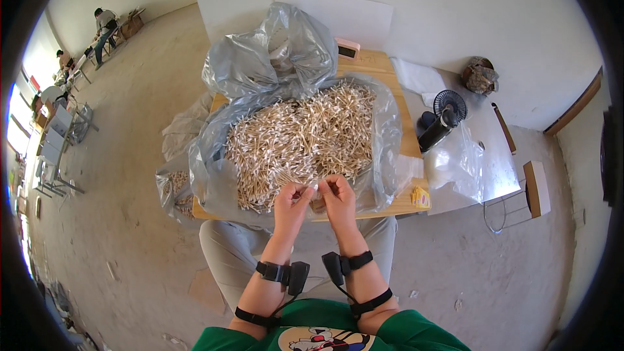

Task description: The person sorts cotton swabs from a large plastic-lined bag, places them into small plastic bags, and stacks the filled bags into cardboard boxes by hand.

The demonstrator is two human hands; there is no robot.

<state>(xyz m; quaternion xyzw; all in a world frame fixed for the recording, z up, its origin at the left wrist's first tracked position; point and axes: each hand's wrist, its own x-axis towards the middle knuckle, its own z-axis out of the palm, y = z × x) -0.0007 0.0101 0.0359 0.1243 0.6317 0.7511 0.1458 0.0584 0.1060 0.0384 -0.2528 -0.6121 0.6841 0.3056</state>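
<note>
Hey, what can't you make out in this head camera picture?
All in the head view:
Anything pinched by the left hand and right hand: too small, partly covered by them.
Bottom of the cotton swab pile: hidden under the upper layers.
What the co-workers handle: too far and small.
Dark object at far right: cut off by the picture's rim.

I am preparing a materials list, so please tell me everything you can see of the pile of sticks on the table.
The pile of sticks is broad and loose; they are thin and tan, with white, seemingly cotton tips, pointing every way. It lies in an open, translucent grey plastic bag on the wooden table. The left hand and right hand are at its near edge; contact is unclear.
</note>
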